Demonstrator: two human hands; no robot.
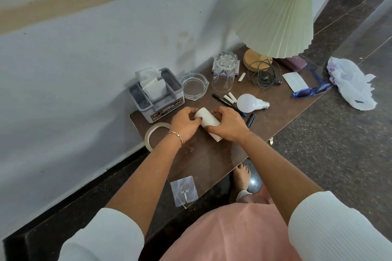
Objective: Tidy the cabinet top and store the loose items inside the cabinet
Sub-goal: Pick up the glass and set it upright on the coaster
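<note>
Stained pale wall [84, 53] meets dark speckled floor [339, 154].

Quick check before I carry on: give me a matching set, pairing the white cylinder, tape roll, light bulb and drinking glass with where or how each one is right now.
Things:
1. white cylinder
2. tape roll
3. light bulb
4. drinking glass

States:
a. upside down, beside the ashtray
b. gripped by left hand and right hand
c. on its side, next to the black pen
d. flat at the left end of the cabinet top

Pairs: 1-b, 2-d, 3-c, 4-a
</note>
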